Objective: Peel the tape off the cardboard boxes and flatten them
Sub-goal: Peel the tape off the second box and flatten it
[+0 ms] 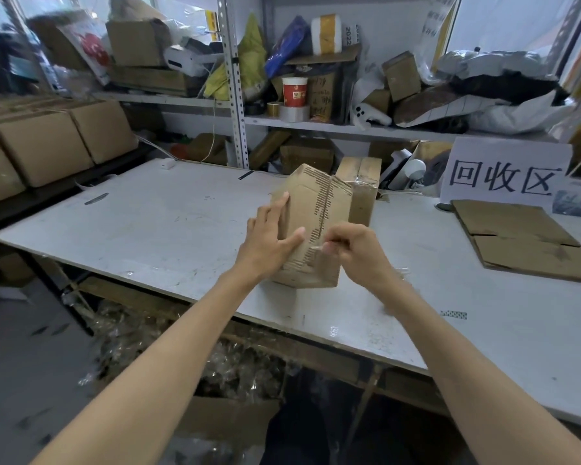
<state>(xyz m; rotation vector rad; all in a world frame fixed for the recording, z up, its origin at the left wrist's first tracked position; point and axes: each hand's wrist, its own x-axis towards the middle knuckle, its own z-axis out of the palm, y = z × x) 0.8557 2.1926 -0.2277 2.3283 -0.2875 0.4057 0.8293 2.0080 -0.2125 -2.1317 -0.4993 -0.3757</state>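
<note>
Even, diffuse daylight from rear windows, soft shadows, wide-angle bending at edges, slight motion blur throughout.

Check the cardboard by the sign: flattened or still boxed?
Flattened. The cardboard lies flat on the table, flaps spread, below the sign.

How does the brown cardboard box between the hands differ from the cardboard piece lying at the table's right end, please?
The brown cardboard box stands assembled; the flattened cardboard piece lies flat on the white table. The box is held, left hand steadying, right hand pinching clear tape; the flat piece lies untouched. Both are plain brown corrugated cardboard.
</note>
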